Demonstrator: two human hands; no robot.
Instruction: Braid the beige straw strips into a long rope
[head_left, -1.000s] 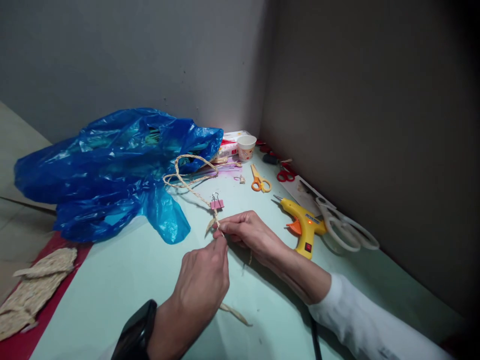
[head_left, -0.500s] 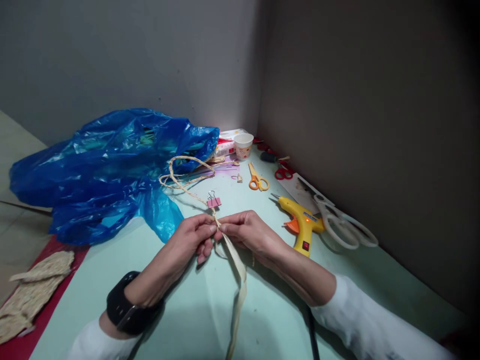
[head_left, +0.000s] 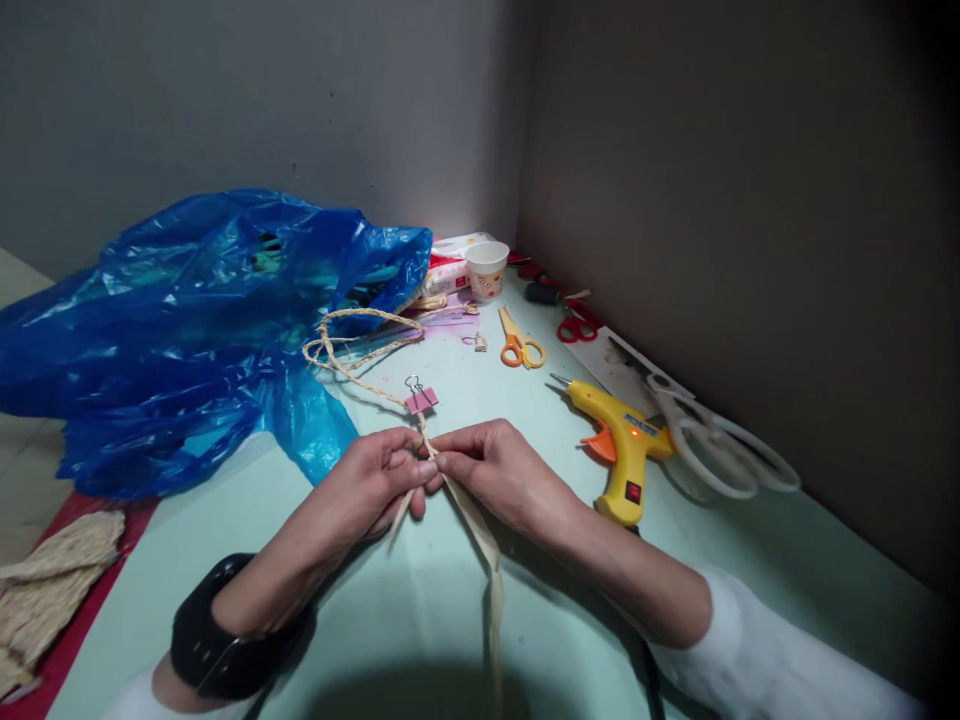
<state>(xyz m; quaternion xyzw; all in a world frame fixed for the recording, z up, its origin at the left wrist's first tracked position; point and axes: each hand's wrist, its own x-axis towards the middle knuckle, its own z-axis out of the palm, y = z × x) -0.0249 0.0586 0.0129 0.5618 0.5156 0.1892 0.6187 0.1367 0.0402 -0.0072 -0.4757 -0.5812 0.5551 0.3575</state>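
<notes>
My left hand (head_left: 367,490) and my right hand (head_left: 499,470) meet at the middle of the pale green table (head_left: 390,620), both pinched on flat tan straw strips (head_left: 480,535) at the end of a braided straw cord (head_left: 352,375). A pink binder clip (head_left: 420,399) grips the braid just beyond my fingertips. The braid runs back and loops near the blue plastic bag (head_left: 187,320). Loose strips trail from my fingers toward me. A black band is on my left wrist.
A yellow glue gun (head_left: 626,450) with a lit orange lamp lies right of my hands, with large white scissors (head_left: 720,450) beyond it. Orange scissors (head_left: 519,345), red scissors (head_left: 576,325), a small paper cup (head_left: 486,270) and a box stand near the corner. Woven straw pieces (head_left: 45,580) lie at the left edge.
My left hand has moved from below the strips up to meet the right at the braid's end. The loose strips now hang toward me. The view has shifted slightly.
</notes>
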